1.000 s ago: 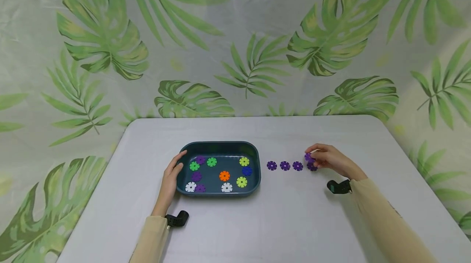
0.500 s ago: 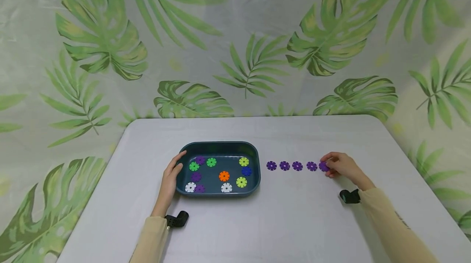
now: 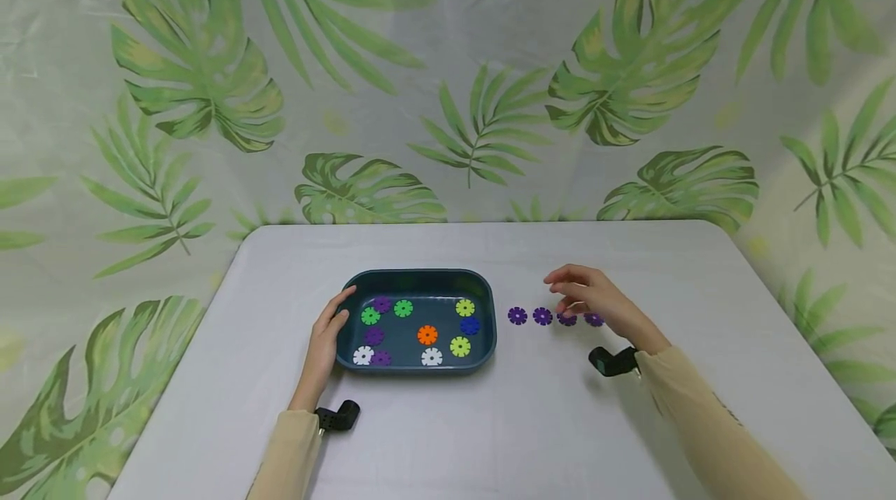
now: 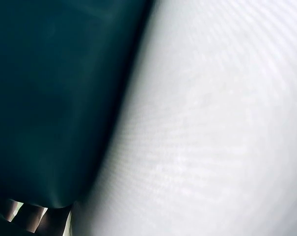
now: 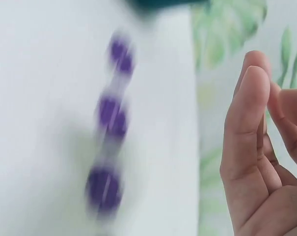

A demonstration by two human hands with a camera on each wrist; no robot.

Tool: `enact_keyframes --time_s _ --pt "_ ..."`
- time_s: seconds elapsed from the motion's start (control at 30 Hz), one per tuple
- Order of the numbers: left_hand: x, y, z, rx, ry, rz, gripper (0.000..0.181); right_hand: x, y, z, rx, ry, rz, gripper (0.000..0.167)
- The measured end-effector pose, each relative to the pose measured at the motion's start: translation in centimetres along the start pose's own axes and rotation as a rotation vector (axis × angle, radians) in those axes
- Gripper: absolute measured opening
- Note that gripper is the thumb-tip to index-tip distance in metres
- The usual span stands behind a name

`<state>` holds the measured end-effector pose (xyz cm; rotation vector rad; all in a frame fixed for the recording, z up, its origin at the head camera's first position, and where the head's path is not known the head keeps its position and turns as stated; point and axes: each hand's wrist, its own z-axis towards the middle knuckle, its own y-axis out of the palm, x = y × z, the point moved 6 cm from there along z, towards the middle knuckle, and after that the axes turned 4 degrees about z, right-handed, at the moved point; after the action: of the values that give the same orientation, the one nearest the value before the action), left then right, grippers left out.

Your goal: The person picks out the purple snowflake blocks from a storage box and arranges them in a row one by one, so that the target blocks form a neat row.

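Observation:
My left hand (image 3: 323, 348) holds the left end of a dark teal tray (image 3: 413, 369); its fingers show beside the tray wall (image 4: 55, 98) in the left wrist view. Inside lie several flower-shaped plastic discs: purple, green, white, yellow, a blue one and an orange disc (image 3: 427, 335). To the right of the tray, purple discs (image 3: 517, 316) form a straight row on the table. Above that row hovers my right hand (image 3: 598, 299), fingers loosely bent and nothing between them. It partly covers the row's right end. The right wrist view shows purple discs (image 5: 112, 117) blurred.
A white cloth covers the table (image 3: 448, 438), whose far edge meets a leaf-print backdrop (image 3: 476, 127). Small black cameras sit on the left wrist (image 3: 339, 416) and right wrist (image 3: 612, 361).
My right hand set a purple disc at the row's right end, let go and moved left above the row. My left hand and the tray have stayed put.

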<state>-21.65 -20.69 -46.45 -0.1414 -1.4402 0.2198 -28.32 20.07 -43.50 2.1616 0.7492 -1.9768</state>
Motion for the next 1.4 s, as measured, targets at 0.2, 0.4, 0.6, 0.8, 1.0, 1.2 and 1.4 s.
enact_keyframes --time_s 0.2,0.4,0.6,0.8,1.0,1.2,1.4 --pt "0.2 0.0 -0.2 0.001 -0.009 0.006 0.041 -3.3 7.1 2.3 -0.161 -0.062 0.110 0.032" --pt "0.0 0.0 -0.2 0.005 -0.017 0.003 0.041 -5.1 14.9 4.2 -0.336 -0.080 0.160 0.033" --pt "0.1 -0.1 -0.2 0.008 -0.026 -0.003 0.041 -4.4 21.4 5.6 -0.434 -0.001 0.144 0.030" --pt "0.1 0.0 -0.1 0.004 -0.029 -0.003 0.041 -2.9 25.0 6.7 -0.434 0.126 0.096 0.028" --pt "0.1 0.0 -0.1 0.002 -0.022 -0.007 0.041 -2.7 26.3 7.0 -0.421 0.132 0.049 0.027" --pt "0.2 0.0 -0.1 0.000 -0.019 -0.012 0.041 -2.5 26.2 7.2 -0.381 0.101 0.007 0.022" --pt "0.2 0.0 -0.1 0.001 -0.021 -0.016 0.041 -2.3 25.5 7.2 -0.298 0.067 -0.094 0.019"
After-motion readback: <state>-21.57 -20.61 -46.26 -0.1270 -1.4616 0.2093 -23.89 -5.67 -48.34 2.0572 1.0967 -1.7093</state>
